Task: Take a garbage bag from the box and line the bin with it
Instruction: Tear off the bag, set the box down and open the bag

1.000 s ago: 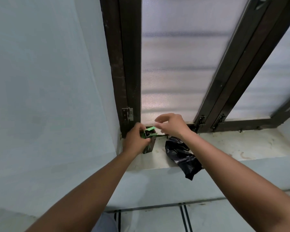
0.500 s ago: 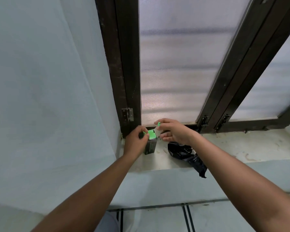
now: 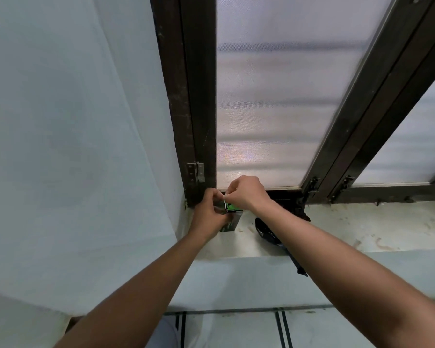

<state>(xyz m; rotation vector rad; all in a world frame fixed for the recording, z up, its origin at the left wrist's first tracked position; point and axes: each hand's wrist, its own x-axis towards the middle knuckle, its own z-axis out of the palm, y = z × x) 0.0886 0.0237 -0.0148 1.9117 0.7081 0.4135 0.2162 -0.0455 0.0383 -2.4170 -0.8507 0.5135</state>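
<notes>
A small green and black garbage bag box (image 3: pixel 232 221) stands upright on the window sill (image 3: pixel 362 232) near its left corner. My left hand (image 3: pixel 209 215) wraps around the box's left side. My right hand (image 3: pixel 246 193) pinches the green top flap of the box from above. A crumpled black garbage bag (image 3: pixel 266 233) lies on the sill just right of the box, partly hidden under my right forearm, with one end hanging over the sill's front edge. No bin is in view.
A dark-framed window with frosted panes (image 3: pixel 274 101) rises behind the sill. A pale wall (image 3: pixel 73 146) closes in on the left. Tiled wall with dark lines (image 3: pixel 236 327) runs below the sill.
My right hand has dropped onto the box top and folded its flap down. My left hand has stayed on the box. The view has shifted slightly, so my forearm covers more of the black bag.
</notes>
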